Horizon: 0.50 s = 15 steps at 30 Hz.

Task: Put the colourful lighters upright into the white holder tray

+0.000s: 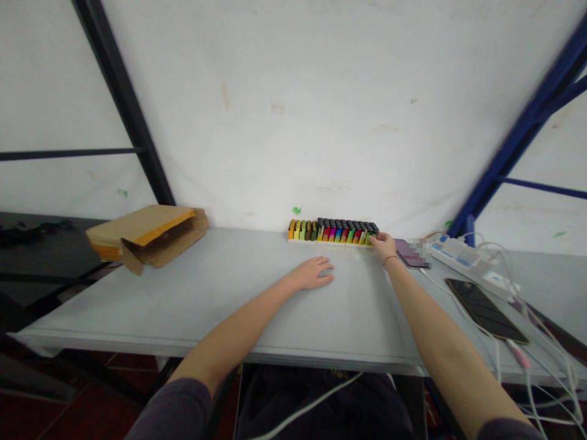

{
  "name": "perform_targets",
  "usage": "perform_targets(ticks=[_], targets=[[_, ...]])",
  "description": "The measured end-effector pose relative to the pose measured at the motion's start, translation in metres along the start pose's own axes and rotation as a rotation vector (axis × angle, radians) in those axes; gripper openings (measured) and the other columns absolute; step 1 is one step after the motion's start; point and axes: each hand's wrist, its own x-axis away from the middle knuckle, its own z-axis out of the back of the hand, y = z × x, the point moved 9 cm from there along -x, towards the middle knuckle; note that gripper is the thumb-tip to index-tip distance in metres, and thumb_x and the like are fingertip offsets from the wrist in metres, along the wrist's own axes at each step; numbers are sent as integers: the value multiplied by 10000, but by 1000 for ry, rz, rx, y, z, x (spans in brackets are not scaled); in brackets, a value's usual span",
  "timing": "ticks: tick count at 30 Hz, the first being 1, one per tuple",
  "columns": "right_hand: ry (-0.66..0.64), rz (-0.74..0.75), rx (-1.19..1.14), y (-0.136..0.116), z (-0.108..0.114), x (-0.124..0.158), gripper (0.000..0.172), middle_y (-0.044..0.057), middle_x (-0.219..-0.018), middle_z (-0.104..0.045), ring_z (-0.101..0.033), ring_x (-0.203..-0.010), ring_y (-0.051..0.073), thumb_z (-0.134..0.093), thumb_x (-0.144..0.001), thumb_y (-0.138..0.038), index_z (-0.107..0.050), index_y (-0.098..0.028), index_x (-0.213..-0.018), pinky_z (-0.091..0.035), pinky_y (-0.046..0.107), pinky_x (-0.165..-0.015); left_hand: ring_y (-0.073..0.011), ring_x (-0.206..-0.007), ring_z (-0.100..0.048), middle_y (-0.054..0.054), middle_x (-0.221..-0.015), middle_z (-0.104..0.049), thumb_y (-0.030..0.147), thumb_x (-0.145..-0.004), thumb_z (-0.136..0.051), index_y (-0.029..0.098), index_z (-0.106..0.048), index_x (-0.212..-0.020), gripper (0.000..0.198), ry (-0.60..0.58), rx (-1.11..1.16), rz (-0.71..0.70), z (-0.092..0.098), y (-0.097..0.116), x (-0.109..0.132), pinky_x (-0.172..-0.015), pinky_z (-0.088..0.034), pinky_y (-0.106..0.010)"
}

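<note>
My left hand [313, 273] rests on the tabletop, fingers spread, with nothing in it. Just behind it, against the wall, stands a row of upright lighters [343, 233] in many colours with black tops, set in low white trays [334, 243]. A smaller block of lighters [302, 231], yellow to dark green with mostly yellow tops, adjoins it on the left. At the right end of the row, my right hand [385, 245] has its fingers closed on an end lighter, mostly hidden by the fingers.
An open cardboard box [151, 229] lies at the table's left end. On the right are a phone [413, 253] beside my right wrist, a dark phone [486, 310], a white power strip [477, 266] and tangled white cables [545, 333]. The wall stands directly behind the grey table [183, 305].
</note>
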Motion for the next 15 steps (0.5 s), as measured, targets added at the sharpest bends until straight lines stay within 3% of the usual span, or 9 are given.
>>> perform_targets(ticks=[5,8,12,15], targets=[[-11,-29,41,1,8,3,232,56,-747,-655,-631,-770,243,-641,-665,-409,-530,-213,-721,-513,386,-801,-238,-1418,-435,-128,-1508,-499,435,-964,-496,171,-601,-1335,467,6,-23,-4,0,0,0,-1194,-307,-387],[-14,-20,68,2,16,11,287,86,-823,-672,-638,-839,273,-667,-644,-435,-557,-202,-769,-502,414,-859,-241,-1418,-434,-129,-1510,-496,440,-966,-488,170,-597,-1340,473,0,-32,-3,-1,0,0,-1193,-308,-391],[-54,-3,113,7,21,20,718,211,-1261,-601,-578,-1179,339,-772,-556,-485,-525,-142,-1136,-451,434,-1018,-239,-1418,-432,-131,-1512,-493,446,-964,-491,166,-600,-1336,478,0,-26,2,0,0,0,-1195,-303,-378],[-223,-14,179,9,7,22,914,234,-1352,-553,-513,-1298,365,-844,-498,-498,-471,-137,-1251,-413,471,-1072,-250,-1416,-435,-137,-1509,-495,443,-961,-500,168,-606,-1329,472,6,-7,5,1,0,1,-1192,-310,-397]])
